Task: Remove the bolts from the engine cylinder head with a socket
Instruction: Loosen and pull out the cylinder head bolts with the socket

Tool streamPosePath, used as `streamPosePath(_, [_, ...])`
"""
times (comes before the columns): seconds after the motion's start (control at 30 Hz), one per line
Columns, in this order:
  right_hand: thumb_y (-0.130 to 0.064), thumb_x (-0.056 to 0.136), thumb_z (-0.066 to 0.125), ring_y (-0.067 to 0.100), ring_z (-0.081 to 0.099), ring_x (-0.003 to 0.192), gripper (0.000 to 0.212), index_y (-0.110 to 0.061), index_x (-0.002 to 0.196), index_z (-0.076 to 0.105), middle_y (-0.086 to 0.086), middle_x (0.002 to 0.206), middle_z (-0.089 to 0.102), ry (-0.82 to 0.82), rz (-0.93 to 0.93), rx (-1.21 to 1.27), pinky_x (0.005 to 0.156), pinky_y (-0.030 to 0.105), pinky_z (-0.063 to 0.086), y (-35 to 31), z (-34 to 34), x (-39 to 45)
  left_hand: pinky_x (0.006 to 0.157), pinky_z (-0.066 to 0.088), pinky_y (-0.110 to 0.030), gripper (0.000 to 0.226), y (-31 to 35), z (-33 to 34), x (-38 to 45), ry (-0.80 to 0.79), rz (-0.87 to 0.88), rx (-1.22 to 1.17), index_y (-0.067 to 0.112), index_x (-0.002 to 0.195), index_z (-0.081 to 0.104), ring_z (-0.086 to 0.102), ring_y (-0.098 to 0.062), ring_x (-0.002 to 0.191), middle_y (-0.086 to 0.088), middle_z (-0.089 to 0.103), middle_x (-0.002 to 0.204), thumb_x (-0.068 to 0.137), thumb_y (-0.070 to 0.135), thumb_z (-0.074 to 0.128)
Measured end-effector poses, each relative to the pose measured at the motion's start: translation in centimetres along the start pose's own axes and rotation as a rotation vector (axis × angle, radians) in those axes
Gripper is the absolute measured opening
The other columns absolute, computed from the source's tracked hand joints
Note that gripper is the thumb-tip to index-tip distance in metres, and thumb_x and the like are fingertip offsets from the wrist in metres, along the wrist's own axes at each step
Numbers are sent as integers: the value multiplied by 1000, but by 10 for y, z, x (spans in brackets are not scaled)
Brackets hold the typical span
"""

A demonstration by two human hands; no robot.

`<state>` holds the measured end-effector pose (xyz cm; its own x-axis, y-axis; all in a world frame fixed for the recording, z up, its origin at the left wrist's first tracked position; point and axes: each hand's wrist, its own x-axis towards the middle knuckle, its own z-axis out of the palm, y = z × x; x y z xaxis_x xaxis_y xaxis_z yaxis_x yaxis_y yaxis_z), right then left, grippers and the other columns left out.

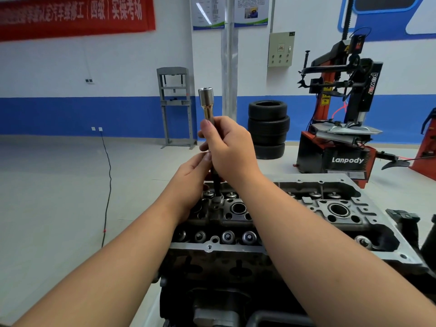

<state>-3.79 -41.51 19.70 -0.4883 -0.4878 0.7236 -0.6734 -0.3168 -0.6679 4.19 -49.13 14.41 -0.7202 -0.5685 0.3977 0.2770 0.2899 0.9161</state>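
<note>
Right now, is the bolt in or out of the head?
Partly out. The bolt stands upright, dark shank exposed above the cylinder head, its top in the socket gripped by the right hand.
</note>
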Motion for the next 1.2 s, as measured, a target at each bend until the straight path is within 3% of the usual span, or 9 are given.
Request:
streamPosePath(0.1, [-30,102,56,16,68,76,21,-12,106,66,0,87,72,9,-26,1,76,41,57,-1,0,-1,71,54,-17,28,1,0,0,-2,7,-8,21,118,70,75,-14,93,-1,79,100,110,37,48])
streamPosePath(0.23, [-30,92,72,17,66,74,24,-10,102,62,-5,81,66,40,-43,-24,73,40,57,-2,-2,-1,72,56,-20,20,1,1,0,42,34,-11,18,110,70,74,-21,93,-4,78,99,104,35,61])
streamPosePath(0.37, [-25,98,64,24,67,76,18,-8,96,65,6,81,69,30,-32,0,75,47,55,-1,0,-1,66,53,-15,23,1,0,0,37,15,-2,24,111,70,74,-11,89,2,78,97,107,39,54])
streamPosePath(0.53, [-26,104,52,18,68,81,21,-9,104,65,1,90,72,-20,-22,-8,79,44,56,-1,1,-1,69,54,-17,28,0,-2,1,8,10,10,22,113,71,75,-14,91,-1,79,97,109,39,49])
streamPosePath(0.67, [-27,94,70,5,62,73,19,-11,101,63,-10,80,66,42,-63,-24,69,22,52,0,0,0,75,58,-28,23,-2,-2,3,60,51,16,15,108,70,75,-22,93,-5,78,97,103,36,62])
streamPosePath(0.87, [-26,102,57,18,68,79,19,-9,103,64,3,86,71,6,-51,-32,76,43,56,1,1,-1,67,53,-11,30,-1,-2,2,0,2,10,26,119,69,75,-7,94,5,79,100,110,43,46])
streamPosePath(0.97, [-26,104,51,18,68,82,21,-10,105,64,2,89,72,-7,-36,-34,79,46,56,1,2,-1,73,55,-18,27,-1,-2,1,-14,13,27,26,115,69,75,-11,94,3,79,99,109,42,49])
streamPosePath(1.07, [-30,98,63,13,66,80,21,-12,108,62,-3,87,68,-2,-68,-25,76,41,57,0,1,-2,78,54,-31,22,-3,-3,3,23,38,25,22,113,69,75,-18,93,-2,78,100,102,40,62])
streamPosePath(1.2, [-28,95,69,12,61,68,18,-13,93,59,-7,74,62,41,-107,-51,67,36,53,0,0,-2,79,55,-35,23,-5,-3,4,32,46,16,20,110,70,74,-20,90,-5,77,97,101,40,63])
